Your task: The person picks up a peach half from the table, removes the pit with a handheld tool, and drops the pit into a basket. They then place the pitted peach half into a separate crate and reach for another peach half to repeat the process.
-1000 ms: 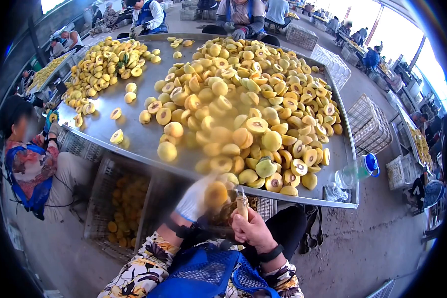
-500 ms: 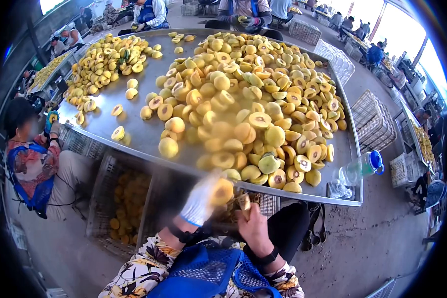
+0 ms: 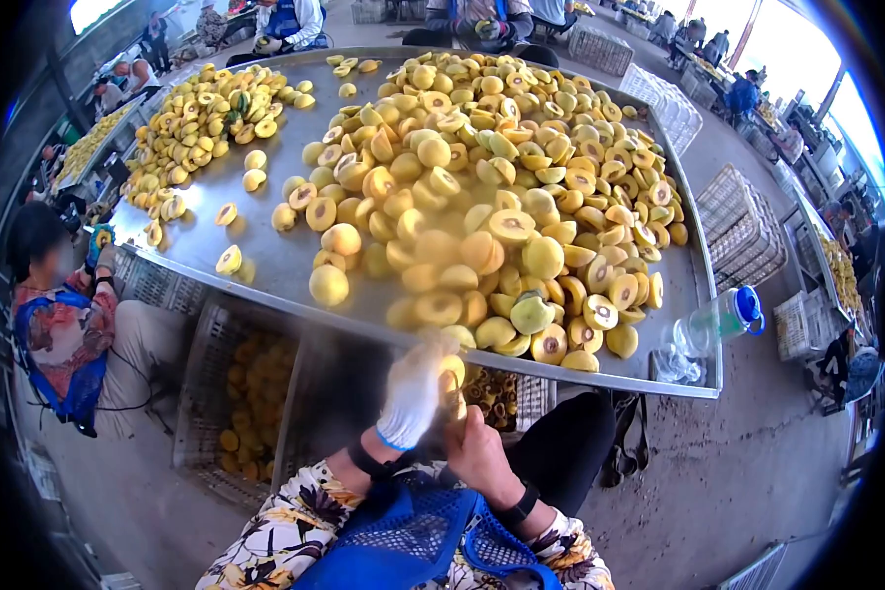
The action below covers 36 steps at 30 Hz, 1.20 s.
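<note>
My left hand [image 3: 413, 385], in a white glove, is closed around a yellow peach half [image 3: 450, 374] just off the front edge of the metal table [image 3: 295, 285]. My bare right hand [image 3: 482, 460] is close below it, fingers curled around a short, brownish tool whose working end is blurred and hidden against the fruit. Ahead of both hands spreads a large heap of peach halves [image 3: 511, 226], many with the brown centre facing up. Below the hands, a light crate [image 3: 535, 399] holds small brown pieces that look like peach stones.
A smaller peach pile [image 3: 192, 128] lies at the table's far left. A clear bottle with a blue cap [image 3: 703, 327] lies at the right corner. Left of my legs stands a crate [image 3: 192, 393] of peaches. A co-worker [image 3: 64, 315] sits at left; stacked crates [image 3: 742, 231] stand at right.
My right hand has moved left and down a little, bringing the tool up against the peach half. My left hand has shifted slightly and still holds the peach half. The view has tilted a little.
</note>
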Available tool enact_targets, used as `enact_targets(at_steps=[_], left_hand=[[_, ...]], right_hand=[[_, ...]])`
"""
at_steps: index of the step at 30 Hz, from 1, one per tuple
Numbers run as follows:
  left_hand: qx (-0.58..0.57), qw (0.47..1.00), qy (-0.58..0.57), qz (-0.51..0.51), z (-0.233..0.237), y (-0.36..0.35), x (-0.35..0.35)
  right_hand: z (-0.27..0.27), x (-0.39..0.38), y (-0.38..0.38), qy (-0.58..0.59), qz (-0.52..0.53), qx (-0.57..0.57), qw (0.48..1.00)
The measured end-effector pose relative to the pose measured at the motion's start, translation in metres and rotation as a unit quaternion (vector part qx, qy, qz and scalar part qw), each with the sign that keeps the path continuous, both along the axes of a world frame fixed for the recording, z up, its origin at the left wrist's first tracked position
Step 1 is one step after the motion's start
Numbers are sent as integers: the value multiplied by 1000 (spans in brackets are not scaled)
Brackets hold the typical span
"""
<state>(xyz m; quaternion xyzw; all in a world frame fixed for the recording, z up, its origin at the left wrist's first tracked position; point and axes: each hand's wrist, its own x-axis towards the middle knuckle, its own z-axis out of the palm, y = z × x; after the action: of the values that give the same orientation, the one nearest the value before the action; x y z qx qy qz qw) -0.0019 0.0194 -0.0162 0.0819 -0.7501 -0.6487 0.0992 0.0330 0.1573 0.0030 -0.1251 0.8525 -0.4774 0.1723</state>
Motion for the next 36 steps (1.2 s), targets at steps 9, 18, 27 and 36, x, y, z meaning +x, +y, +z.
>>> enact_targets(at_steps=[9, 18, 27, 36], left_hand=[[234, 966, -81, 78, 2, 11, -10], [24, 999, 2, -42, 14, -9, -12], [-186, 975, 103, 67, 17, 17, -11], [157, 977, -132, -64, 49, -9, -24]], right_hand=[[-4, 0, -10, 21, -48, -11, 999], [1, -1, -4, 5, -12, -3, 1000], [3, -3, -11, -12, -72, -20, 997], [-1, -4, -3, 23, -15, -6, 1000]])
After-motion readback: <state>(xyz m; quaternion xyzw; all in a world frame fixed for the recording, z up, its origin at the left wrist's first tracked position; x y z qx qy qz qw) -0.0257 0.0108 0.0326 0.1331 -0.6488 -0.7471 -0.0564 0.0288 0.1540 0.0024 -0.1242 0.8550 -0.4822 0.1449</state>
